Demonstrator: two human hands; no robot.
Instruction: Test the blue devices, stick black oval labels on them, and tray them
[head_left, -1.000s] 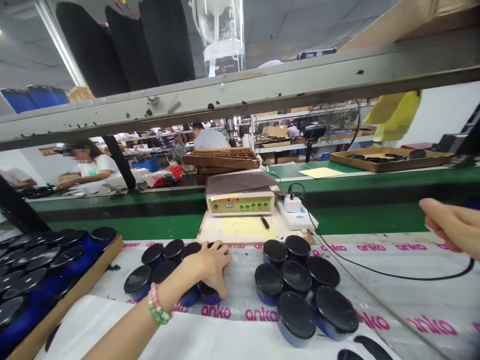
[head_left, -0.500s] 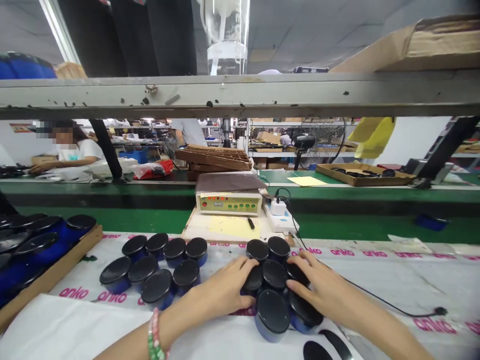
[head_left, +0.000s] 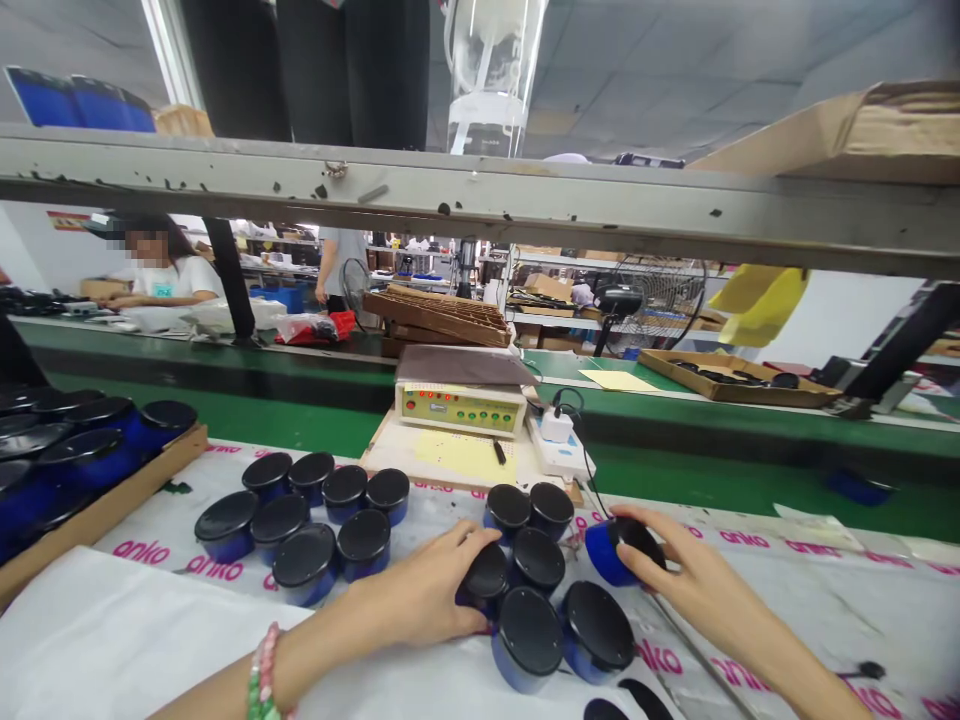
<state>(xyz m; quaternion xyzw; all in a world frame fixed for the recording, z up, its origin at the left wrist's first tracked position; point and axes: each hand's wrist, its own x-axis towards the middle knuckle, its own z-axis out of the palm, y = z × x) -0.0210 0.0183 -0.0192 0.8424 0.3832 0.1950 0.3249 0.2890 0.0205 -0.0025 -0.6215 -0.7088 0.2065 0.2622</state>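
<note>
My right hand (head_left: 667, 555) grips a short, round blue container (head_left: 606, 553) with a black top, tilted and apart from the group beside it. Around the left side of another such container (head_left: 484, 575), my left hand (head_left: 431, 585) curls its thumb and fingers, and this one stands on the table. Touching or close to it are several more blue containers with black tops, among them a front one (head_left: 527, 640) and one on its right (head_left: 598, 632). To the left, a second group of the same containers (head_left: 304, 565) stands upright on the printed sheet.
A cardboard tray (head_left: 161, 475) of more containers sits at the left edge. Behind the groups are a control box (head_left: 459, 405) with lit lights, a black pen (head_left: 500, 452) and a white power strip (head_left: 559, 450). A metal shelf beam (head_left: 480, 195) crosses above. A person (head_left: 169, 270) sits far left.
My right hand has lifted one container out of the group's right side and moved it right, tilting it. The left hand stays at its container, which has shifted slightly left in view.
</note>
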